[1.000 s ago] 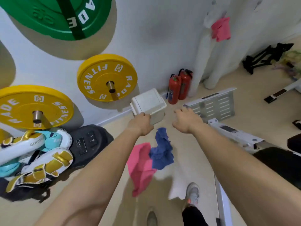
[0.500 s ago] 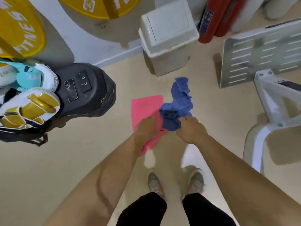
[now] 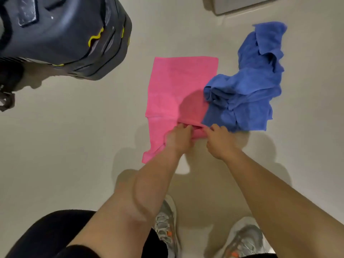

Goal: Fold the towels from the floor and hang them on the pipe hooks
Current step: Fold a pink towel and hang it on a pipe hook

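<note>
A pink towel (image 3: pixel 173 86) lies mostly flat on the beige floor, its near end bunched up. My left hand (image 3: pixel 178 137) and my right hand (image 3: pixel 219 141) both pinch that bunched near edge, close together. A crumpled blue towel (image 3: pixel 249 86) lies to the right, overlapping the pink towel's right side. No pipe or hooks are in view.
A large dark machine with yellow marks (image 3: pixel 63 34) stands at the upper left. The base of a white bin (image 3: pixel 240 4) shows at the top edge. My grey shoes (image 3: pixel 165 228) are on the floor just behind my hands.
I have bent down much closer to the floor. Both hands have come together and gripped the near edge of the pink towel.
</note>
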{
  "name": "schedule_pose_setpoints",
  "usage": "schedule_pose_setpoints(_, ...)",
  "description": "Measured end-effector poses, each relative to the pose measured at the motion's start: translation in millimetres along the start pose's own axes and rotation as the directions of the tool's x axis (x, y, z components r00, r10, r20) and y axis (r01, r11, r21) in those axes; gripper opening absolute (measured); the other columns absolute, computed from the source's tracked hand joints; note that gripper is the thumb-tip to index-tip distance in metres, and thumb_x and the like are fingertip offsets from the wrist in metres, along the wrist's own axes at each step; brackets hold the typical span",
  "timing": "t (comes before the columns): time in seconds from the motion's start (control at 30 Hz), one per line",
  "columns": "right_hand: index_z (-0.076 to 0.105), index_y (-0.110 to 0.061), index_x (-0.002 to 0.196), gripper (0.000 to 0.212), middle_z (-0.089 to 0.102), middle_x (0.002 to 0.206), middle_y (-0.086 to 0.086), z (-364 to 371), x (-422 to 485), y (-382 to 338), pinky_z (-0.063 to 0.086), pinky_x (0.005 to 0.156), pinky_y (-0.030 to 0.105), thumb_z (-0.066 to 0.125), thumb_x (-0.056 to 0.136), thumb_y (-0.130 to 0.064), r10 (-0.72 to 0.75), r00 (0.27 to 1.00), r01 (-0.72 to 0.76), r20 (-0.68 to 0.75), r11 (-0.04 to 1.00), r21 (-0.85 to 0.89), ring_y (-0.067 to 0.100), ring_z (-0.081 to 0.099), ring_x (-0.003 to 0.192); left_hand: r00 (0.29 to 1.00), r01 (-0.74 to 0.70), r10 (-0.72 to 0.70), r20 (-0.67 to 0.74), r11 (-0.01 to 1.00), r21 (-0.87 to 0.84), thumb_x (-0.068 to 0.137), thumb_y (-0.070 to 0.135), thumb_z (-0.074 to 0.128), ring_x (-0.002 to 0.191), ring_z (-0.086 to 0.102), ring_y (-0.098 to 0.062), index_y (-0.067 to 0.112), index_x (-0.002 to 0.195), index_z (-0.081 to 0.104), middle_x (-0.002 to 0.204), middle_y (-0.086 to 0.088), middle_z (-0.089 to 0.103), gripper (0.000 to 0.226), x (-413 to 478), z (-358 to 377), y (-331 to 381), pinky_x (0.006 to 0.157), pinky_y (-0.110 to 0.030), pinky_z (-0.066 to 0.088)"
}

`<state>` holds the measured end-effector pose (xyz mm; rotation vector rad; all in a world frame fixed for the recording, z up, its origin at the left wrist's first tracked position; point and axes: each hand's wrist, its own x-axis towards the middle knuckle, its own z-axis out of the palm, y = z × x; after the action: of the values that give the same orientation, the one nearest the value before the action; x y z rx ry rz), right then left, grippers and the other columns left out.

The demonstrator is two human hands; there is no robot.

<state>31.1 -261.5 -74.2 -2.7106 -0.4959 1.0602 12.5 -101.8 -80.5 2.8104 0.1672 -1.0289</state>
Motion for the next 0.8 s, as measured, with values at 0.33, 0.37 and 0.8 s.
schedule_pose_setpoints(0.33, 0.060, -0.018, 0.112, 0.025, 0.059, 0.111, 0.005, 45, 39, -5, 0.042, 0.085, 0.039, 0.050, 0.093, -0.007, -0.079, 0.988, 0.055, -0.136, 0.984, -0.171, 0.028, 0.054, 0.106, 0.977, -0.054, 0.055, -0.207, 0.998, 0.010, 0.082, 0.031, 0.068, 0.079, 0.064, -0.027, 0.026, 0.087, 0.075, 0.090, 0.000, 0.068, 0.010, 25, 44, -20, 0.053, -0.033, 0.050)
schedule_pose_setpoints(0.37, 0.061, -0.018, 0.110, 0.024, 0.058, 0.111, 0.005, 39, 36, -6, 0.042, 0.084, 0.039, 0.049, 0.092, -0.007, -0.080, 0.989, 0.060, -0.128, 0.987, -0.151, 0.029, 0.053, 0.106, 0.980, -0.059, 0.055, -0.191, 0.998, -0.014, 0.084, 0.033, 0.064, 0.076, 0.065, -0.026, 0.026, 0.086, 0.076, 0.088, 0.001, 0.069, 0.014, 18, 35, -21, 0.055, -0.033, 0.051)
schedule_pose_setpoints(0.8, 0.061, -0.016, 0.100, 0.023, 0.060, 0.098, 0.001, -219, -188, -101, 0.051, 0.068, 0.040, 0.050, 0.087, 0.000, -0.124, 0.992, 0.125, -0.032, 0.990, 0.066, 0.022, 0.055, 0.085, 0.997, -0.056, 0.039, -0.069, 0.961, -0.272, 0.095, 0.022, 0.053, 0.092, 0.063, -0.020, 0.028, 0.096, 0.068, 0.099, 0.004, 0.070, 0.016, -222, -237, -2, 0.072, -0.030, 0.046)
